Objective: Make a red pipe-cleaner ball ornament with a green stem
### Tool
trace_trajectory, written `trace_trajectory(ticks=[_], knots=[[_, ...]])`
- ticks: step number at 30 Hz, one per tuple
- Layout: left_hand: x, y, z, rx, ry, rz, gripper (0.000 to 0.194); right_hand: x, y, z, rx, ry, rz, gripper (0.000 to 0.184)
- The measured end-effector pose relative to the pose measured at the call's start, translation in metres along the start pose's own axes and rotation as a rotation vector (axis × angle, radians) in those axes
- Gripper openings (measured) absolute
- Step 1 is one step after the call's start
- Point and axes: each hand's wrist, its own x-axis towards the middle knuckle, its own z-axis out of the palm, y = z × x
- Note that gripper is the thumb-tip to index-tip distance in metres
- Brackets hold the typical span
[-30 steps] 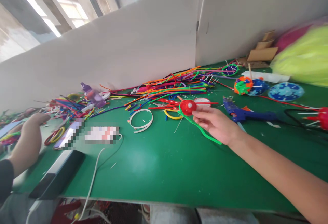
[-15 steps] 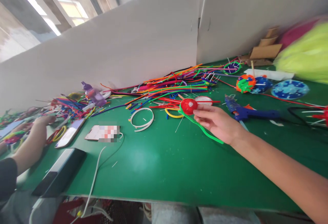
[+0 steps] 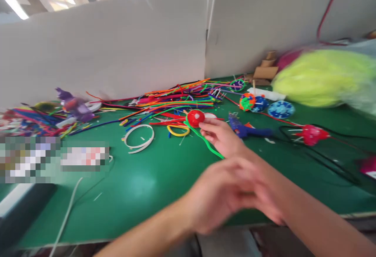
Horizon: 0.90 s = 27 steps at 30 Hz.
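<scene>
My right hand pinches the edge of a round red piece with a pale spot on its face, holding it above the table. A bright green pipe cleaner runs along its rim and trails down beneath my hand. Closer to me, my left hand overlaps my right forearm; whether it touches is unclear. Its fingers are blurred and loosely bent, with a gap from the thumb and nothing visible in them. Behind the red piece lie a round white lid-like thing and a yellow loop.
Bundled pipe cleaners lie along the partition. A blue glue gun is to the right, with its dark cable, a red piece and blue patterned discs around it. A white ring and a charging cable are left.
My left hand has swung in from the left side to my right forearm. The view has turned right. My right hand keeps its pinch on the red piece.
</scene>
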Motion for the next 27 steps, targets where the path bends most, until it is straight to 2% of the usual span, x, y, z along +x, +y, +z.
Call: trace_trajectory(ticks=[3, 6, 8, 15, 22, 27], knots=[[0.018, -0.007, -0.029, -0.035, 0.071, -0.035, 0.019, 0.004, 0.0, -0.002, 0.0, 0.029, -0.031, 0.024], [0.015, 0.001, -0.059, -0.012, 0.138, -0.027, 0.006, 0.004, 0.001, -0.002, -0.013, 0.043, -0.006, 0.021], [0.011, 0.004, -0.069, 0.022, 0.12, 0.003, 0.006, 0.004, 0.002, -0.001, -0.021, 0.041, 0.0, 0.019], [0.01, -0.001, -0.065, 0.165, 0.082, 0.011, 0.021, 0.003, 0.005, 0.0, -0.035, 0.008, -0.006, 0.02], [0.006, -0.001, -0.065, 0.427, 0.06, -0.088, 0.015, 0.002, 0.003, 0.0, -0.049, -0.003, -0.001, 0.022], [0.005, 0.0, -0.059, 0.552, -0.008, -0.048, 0.016, 0.0, 0.003, 0.001, -0.068, -0.005, -0.002, 0.023]])
